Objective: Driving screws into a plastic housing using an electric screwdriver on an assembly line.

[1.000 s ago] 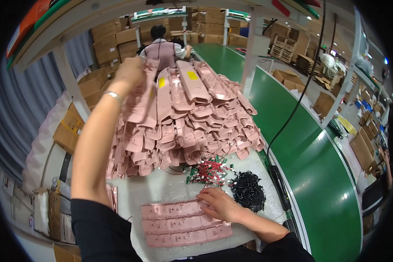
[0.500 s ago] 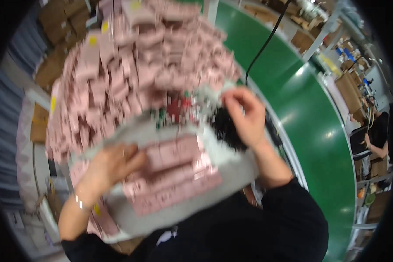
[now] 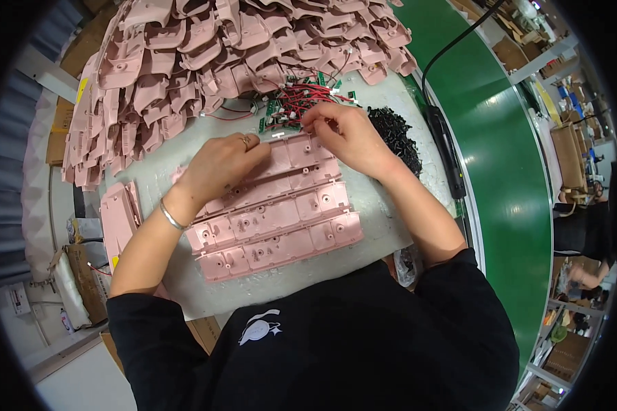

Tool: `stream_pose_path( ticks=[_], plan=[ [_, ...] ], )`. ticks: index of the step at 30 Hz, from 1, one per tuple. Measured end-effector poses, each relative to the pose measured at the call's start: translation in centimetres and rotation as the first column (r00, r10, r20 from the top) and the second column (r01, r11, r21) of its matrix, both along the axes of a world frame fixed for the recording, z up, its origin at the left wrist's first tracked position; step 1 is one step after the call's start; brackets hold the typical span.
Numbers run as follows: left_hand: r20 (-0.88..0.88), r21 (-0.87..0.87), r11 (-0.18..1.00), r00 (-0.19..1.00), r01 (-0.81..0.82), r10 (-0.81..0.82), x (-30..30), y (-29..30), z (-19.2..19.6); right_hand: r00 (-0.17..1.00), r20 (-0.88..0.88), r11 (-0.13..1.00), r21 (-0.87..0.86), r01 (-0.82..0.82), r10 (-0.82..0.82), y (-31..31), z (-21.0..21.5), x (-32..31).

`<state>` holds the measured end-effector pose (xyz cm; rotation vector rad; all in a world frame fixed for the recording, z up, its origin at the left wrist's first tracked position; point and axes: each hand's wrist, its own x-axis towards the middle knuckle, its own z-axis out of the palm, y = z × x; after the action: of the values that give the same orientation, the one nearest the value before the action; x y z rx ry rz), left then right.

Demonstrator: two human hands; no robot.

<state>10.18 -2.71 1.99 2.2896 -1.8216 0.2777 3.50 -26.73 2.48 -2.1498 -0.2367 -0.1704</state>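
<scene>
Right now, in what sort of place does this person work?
Probably a factory assembly line: what looks like a green conveyor belt runs along the right, pink plastic housings lie heaped together, and red-wired circuit boards lie nearby.

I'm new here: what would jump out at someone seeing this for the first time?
Probably the big heap of pink plastic parts along the far side of the table. Then the left hand and right hand at the farthest of several pink panels, with tangled red wires just beyond. A broad green surface sweeps down the right side.
</scene>
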Motion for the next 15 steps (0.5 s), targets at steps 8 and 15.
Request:
stream_pose_path(
  ticks=[8, 15],
  plan=[
    [-0.061, 0.035, 0.993, 0.992, 0.112, -0.110, -2.5, -0.1, 2.1, 0.748, -0.509, 0.905, 0.248, -0.346, 0.426, -0.9, -1.6, 5.1],
    [0.117, -0.003, 0.999, 0.992, -0.054, 0.054, 0.7, 1.1, 2.3, 0.900, -0.331, 0.897, -0.241, -0.370, 0.282, -2.8, -1.1, 6.2]
  ],
)
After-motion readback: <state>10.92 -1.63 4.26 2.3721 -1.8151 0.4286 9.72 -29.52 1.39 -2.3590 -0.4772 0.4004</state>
